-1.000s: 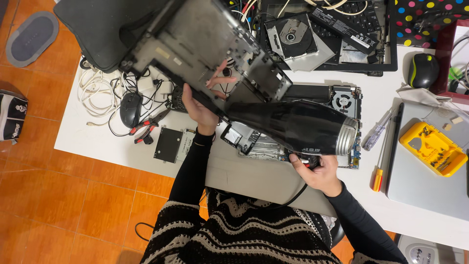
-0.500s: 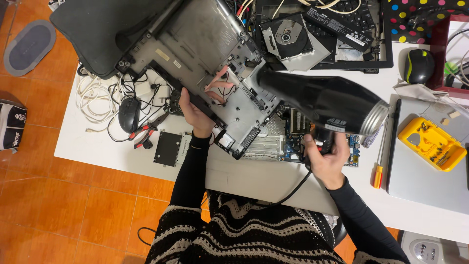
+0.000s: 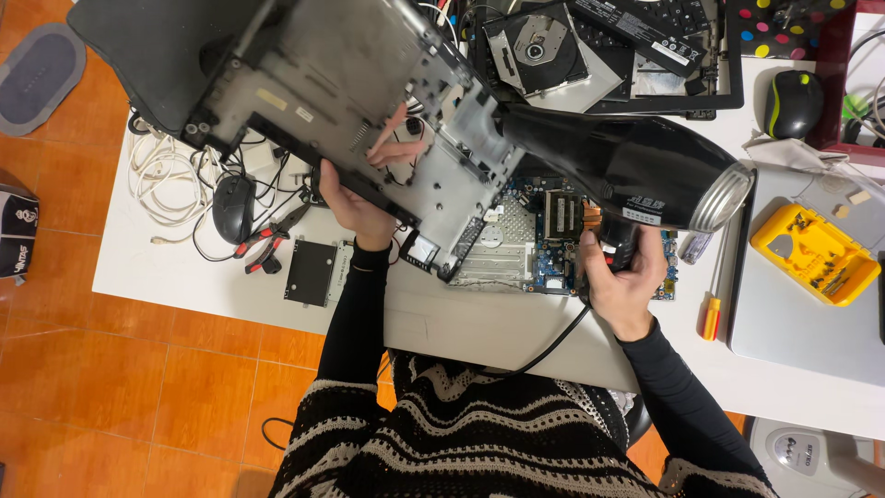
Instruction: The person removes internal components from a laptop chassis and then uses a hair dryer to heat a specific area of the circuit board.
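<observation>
My left hand (image 3: 358,205) grips the lower edge of a grey laptop chassis (image 3: 332,92), held tilted above the white table (image 3: 498,323); some fingers show through an opening in it. My right hand (image 3: 619,277) holds the handle of a large black hair dryer (image 3: 627,166), whose silver nozzle points right and whose rear end touches the chassis. A blue-green circuit board (image 3: 544,240) lies flat on the table beneath both, between my hands.
Left of the chassis lie a black mouse (image 3: 232,207), white cables (image 3: 161,180), red-handled pliers (image 3: 267,244) and a black drive (image 3: 312,272). To the right are a yellow bit case (image 3: 811,254), a screwdriver (image 3: 712,309), another mouse (image 3: 793,103). An optical drive (image 3: 535,51) sits at the back.
The hair dryer has swung up and to the right off the circuit board. The chassis rose and tilted further toward the back left. My right hand shifted right.
</observation>
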